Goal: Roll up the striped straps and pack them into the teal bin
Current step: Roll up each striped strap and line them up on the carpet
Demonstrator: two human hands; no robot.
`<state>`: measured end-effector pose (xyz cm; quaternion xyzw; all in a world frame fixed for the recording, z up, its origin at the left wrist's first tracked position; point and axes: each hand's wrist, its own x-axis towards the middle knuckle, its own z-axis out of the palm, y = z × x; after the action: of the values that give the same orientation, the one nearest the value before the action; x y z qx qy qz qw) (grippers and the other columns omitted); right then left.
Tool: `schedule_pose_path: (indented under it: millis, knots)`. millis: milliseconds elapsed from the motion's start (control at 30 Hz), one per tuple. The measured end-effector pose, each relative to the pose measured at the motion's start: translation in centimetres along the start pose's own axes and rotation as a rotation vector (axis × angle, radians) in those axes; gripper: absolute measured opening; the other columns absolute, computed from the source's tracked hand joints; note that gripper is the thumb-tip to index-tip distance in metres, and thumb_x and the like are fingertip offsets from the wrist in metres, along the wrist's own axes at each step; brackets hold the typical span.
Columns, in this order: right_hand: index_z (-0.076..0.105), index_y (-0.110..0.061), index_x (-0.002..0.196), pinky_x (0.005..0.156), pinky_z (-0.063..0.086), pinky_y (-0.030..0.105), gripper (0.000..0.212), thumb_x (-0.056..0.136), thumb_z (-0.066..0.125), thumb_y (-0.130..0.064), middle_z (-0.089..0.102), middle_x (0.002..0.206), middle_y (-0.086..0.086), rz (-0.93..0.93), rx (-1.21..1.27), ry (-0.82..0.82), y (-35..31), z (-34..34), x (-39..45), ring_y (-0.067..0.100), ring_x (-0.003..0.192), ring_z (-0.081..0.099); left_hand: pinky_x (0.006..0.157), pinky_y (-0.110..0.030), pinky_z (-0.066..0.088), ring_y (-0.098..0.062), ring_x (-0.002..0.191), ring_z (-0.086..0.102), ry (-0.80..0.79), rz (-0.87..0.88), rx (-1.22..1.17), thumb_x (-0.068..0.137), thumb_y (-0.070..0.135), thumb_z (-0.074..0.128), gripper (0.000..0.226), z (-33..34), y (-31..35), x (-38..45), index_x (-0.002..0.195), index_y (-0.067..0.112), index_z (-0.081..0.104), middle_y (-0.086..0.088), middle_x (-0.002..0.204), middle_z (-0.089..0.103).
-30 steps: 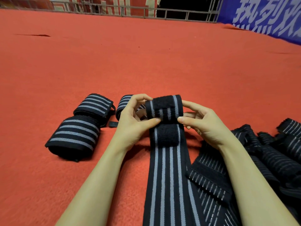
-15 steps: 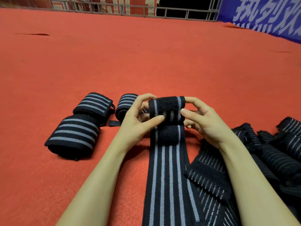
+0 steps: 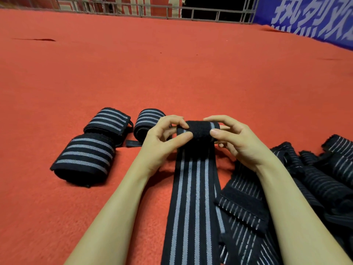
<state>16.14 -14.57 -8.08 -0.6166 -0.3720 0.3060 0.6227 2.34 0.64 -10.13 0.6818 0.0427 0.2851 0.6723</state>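
Observation:
A long black strap with grey stripes [image 3: 193,197] runs from the bottom edge up to my hands, where its far end is curled into a small roll [image 3: 200,131]. My left hand [image 3: 162,142] pinches the roll's left side and my right hand [image 3: 240,142] pinches its right side. Three finished rolled straps lie on the red carpet to the left: a large one [image 3: 84,159], one behind it [image 3: 108,121], and a third [image 3: 147,119] partly hidden by my left hand. A heap of unrolled straps [image 3: 315,178] lies at the right. No teal bin is in view.
Red carpet [image 3: 172,73] stretches far ahead. A metal railing [image 3: 172,12] runs along the back, and a blue banner with white characters [image 3: 315,18] stands at the far right.
The flat folded end of the strap has been turned over toward me into a tighter roll. Both hands shifted their fingers around it and stayed in place.

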Motion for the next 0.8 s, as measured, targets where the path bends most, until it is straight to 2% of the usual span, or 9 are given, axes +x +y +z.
schedule_pose_path:
  millis: [67,133,367,433,533,567,633,700,800]
  knots:
    - [0.067,-0.022,0.107,0.068,0.049,0.018,0.039,0.072,0.075,-0.008,0.07,0.087,-0.004,-0.038,-0.004,-0.032,0.0,-0.1,-0.1,0.008,0.076,0.064,0.07,-0.015,0.049,-0.003,0.08,0.062,0.023,-0.025,0.031,0.083,0.006,0.069,0.029,0.3,0.1,0.1,0.108,0.016,0.057,0.003,0.099,0.06]
    - [0.067,-0.021,0.109,0.077,0.052,0.022,0.041,0.071,0.072,-0.005,0.071,0.098,-0.002,-0.07,-0.011,-0.036,0.2,-0.2,-0.2,0.013,0.088,0.065,0.069,-0.013,0.048,-0.001,0.079,0.062,0.02,-0.037,0.125,0.085,0.006,0.067,0.037,0.4,0.1,0.3,0.119,0.013,0.055,-0.006,0.103,0.06]
    - [0.064,-0.02,0.113,0.084,0.053,0.028,0.046,0.077,0.068,0.008,0.068,0.114,-0.005,-0.081,-0.149,-0.093,0.4,0.1,0.6,0.016,0.105,0.065,0.083,-0.023,0.052,-0.01,0.096,0.063,0.071,-0.015,0.276,0.075,0.013,0.079,0.041,-0.9,-1.1,0.6,0.107,0.029,0.061,0.002,0.107,0.065]
    - [0.064,-0.023,0.117,0.091,0.049,0.023,0.047,0.077,0.071,0.0,0.065,0.121,-0.006,-0.074,-0.267,-0.068,0.6,0.2,0.4,0.013,0.115,0.06,0.085,-0.025,0.052,-0.011,0.099,0.062,0.112,0.011,0.323,0.074,0.017,0.081,0.042,-0.6,-1.8,0.7,0.109,0.03,0.061,0.001,0.112,0.063]
    - [0.055,-0.026,0.13,0.087,0.034,0.002,0.055,0.081,0.072,-0.006,0.056,0.133,-0.008,-0.084,-0.521,0.051,0.5,0.2,0.1,0.008,0.125,0.049,0.086,-0.024,0.048,-0.008,0.102,0.059,0.139,0.116,0.434,0.072,0.027,0.08,0.045,0.5,-2.9,0.9,0.113,0.026,0.061,0.007,0.112,0.058]
    - [0.049,-0.026,0.135,0.091,0.033,0.002,0.06,0.082,0.072,-0.009,0.051,0.137,-0.006,-0.075,-0.569,0.095,0.5,0.4,0.1,0.009,0.127,0.046,0.087,-0.022,0.046,-0.007,0.103,0.057,0.139,0.165,0.482,0.074,0.027,0.079,0.045,0.7,-3.3,0.8,0.115,0.022,0.062,0.009,0.111,0.056]
    - [0.04,-0.025,0.141,0.108,0.032,0.023,0.065,0.084,0.071,-0.018,0.042,0.142,-0.002,-0.052,-0.646,0.184,0.7,1.4,-0.6,0.014,0.129,0.041,0.088,-0.02,0.044,-0.005,0.105,0.053,0.14,0.239,0.565,0.076,0.03,0.076,0.047,0.7,-3.8,0.4,0.118,0.015,0.061,0.008,0.111,0.054]
    - [0.037,-0.024,0.142,0.112,0.028,0.044,0.066,0.085,0.07,-0.024,0.04,0.14,-0.004,-0.077,-0.726,0.264,1.3,2.4,-2.5,0.016,0.13,0.039,0.092,-0.024,0.045,-0.005,0.108,0.052,0.125,0.278,0.625,0.078,0.037,0.071,0.051,0.4,-4.1,-0.1,0.12,0.011,0.059,0.003,0.114,0.054]
    - [0.044,-0.027,0.134,0.108,0.027,0.044,0.054,0.085,0.067,-0.029,0.046,0.13,-0.013,-0.224,-0.779,0.266,1.5,3.8,-6.6,0.009,0.123,0.041,0.095,-0.03,0.045,-0.006,0.106,0.049,0.059,0.274,0.704,0.078,0.043,0.066,0.055,0.4,-3.8,-0.5,0.119,0.008,0.057,-0.002,0.113,0.053]
